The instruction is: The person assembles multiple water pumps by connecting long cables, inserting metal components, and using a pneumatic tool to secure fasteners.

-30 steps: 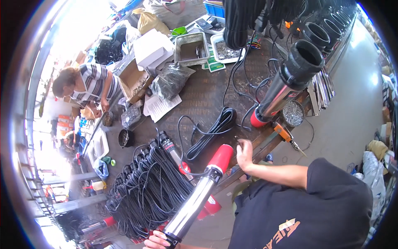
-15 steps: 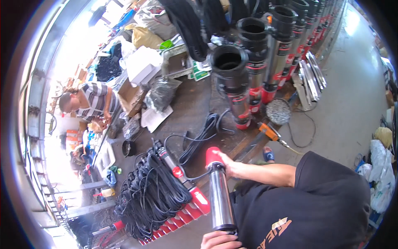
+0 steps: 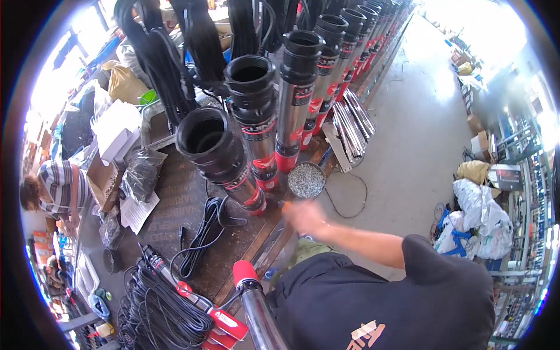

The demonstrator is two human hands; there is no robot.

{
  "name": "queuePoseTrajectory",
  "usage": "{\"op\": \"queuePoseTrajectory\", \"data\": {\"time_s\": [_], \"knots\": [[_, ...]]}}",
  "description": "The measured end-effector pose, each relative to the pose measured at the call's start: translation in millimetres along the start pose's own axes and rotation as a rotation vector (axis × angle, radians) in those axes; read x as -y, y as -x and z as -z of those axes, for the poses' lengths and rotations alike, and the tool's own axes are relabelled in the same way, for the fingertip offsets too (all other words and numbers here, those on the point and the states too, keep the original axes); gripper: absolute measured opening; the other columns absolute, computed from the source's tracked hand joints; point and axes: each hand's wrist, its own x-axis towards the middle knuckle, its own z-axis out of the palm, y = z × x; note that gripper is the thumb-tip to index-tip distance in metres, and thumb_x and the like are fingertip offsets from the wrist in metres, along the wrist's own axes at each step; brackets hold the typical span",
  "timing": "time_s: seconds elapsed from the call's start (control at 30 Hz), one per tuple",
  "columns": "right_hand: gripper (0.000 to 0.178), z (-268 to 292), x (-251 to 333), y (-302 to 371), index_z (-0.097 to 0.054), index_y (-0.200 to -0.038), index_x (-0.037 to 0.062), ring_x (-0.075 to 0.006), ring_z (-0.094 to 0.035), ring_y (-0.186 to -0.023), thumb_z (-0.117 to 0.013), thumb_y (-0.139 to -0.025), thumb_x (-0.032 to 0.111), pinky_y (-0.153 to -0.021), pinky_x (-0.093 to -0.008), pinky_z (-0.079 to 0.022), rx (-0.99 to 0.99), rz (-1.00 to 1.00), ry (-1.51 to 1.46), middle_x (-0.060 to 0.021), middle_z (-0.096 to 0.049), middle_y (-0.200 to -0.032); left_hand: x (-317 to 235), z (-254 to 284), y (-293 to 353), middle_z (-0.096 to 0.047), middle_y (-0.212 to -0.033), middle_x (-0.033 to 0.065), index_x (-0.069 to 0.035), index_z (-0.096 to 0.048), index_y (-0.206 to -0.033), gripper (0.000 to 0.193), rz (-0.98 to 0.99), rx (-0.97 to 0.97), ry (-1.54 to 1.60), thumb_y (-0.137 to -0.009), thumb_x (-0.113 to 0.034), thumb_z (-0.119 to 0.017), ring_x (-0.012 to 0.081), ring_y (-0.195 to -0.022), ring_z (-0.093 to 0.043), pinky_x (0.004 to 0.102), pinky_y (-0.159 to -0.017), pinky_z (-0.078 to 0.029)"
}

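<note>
My right hand (image 3: pixel 308 219) reaches across the bench edge, smeared by motion, and looks curled around an orange hand tool (image 3: pixel 286 206); only a bit of orange shows past the fingers. A shiny steel pump tube (image 3: pixel 261 312) with a red end cap (image 3: pixel 244 271) leans against my front, its lower end cut off by the picture's edge. My left hand is out of view. Just beyond my right hand sits a round bowl of small metal parts (image 3: pixel 307 179). The nearest upright steel pump (image 3: pixel 242 182), with a wide black top and red base, stands left of it.
More upright pumps (image 3: pixel 296 96) run in a row along the bench (image 3: pixel 175 201). Coiled black cable (image 3: pixel 163 306) lies over red-ended pumps at lower left; another coil (image 3: pixel 204 233) lies mid-bench. Metal strips (image 3: pixel 352 131) are stacked at the right edge. A person (image 3: pixel 61 186) works at far left.
My right hand has let go of the red end cap and moved up to the orange tool. The left hand has left the picture. The view has shifted right.
</note>
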Motion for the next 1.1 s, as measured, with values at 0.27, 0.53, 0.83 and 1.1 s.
{"op": "queuePoseTrajectory", "data": {"time_s": [0.27, 0.53, 0.83, 1.1], "knots": [[0.055, 111.8, -200.6, -49.6, -0.077, -0.101, 0.0048, -0.0340, -0.072, -0.098, -0.079, -0.075, 0.053, -0.087, -0.0439, -0.057, -0.240, -0.886, 0.528, -0.0173, -0.075, -0.100, 12.2, 4.7, -10.5, -0.068, -0.074, 0.0159, 0.003, -0.070, -0.080, 0.017, 0.013, 0.150, 0.266, -0.075, -0.013, -0.072, 0.0272, -0.067, -0.066, 0.0373, -0.060, -0.051], [0.052, 114.5, -197.1, -51.4, -0.076, -0.103, 0.0025, -0.0350, -0.073, -0.094, -0.080, -0.075, 0.046, -0.082, -0.0442, -0.058, -0.341, -0.893, 0.514, -0.0187, -0.075, -0.099, 35.6, -7.5, 40.0, -0.061, -0.071, 0.0111, 0.001, -0.058, -0.079, 0.028, 0.186, -0.592, 0.403, -0.091, -0.024, -0.064, 0.0251, -0.069, -0.059, 0.0399, -0.063, -0.049], [0.011, 44.6, -75.2, 61.4, -0.069, -0.092, 0.0007, -0.0197, -0.065, -0.060, -0.066, -0.084, 0.008, -0.056, -0.0309, -0.050, -0.629, 0.112, -0.136, -0.0092, -0.067, -0.074, 173.4, -39.5, 222.2, -0.065, -0.099, 0.0088, 0.003, -0.062, -0.118, 0.026, 1.129, -0.505, -0.051, -0.094, -0.005, -0.063, 0.0172, -0.089, -0.061, 0.0327, -0.084, -0.051], [0.020, -70.3, 132.6, -29.0, -0.072, -0.101, 0.0037, -0.0337, -0.071, -0.085, -0.073, -0.081, 0.007, -0.072, -0.0395, -0.056, 0.018, 0.681, -0.505, -0.0160, -0.072, -0.096, 205.3, 4.0, 97.6, -0.058, -0.136, 0.0184, -0.006, -0.065, -0.132, 0.046, 0.584, 0.063, -0.561, -0.086, -0.013, -0.072, 0.0378, -0.125, -0.054, 0.0452, -0.106, -0.044]]}}
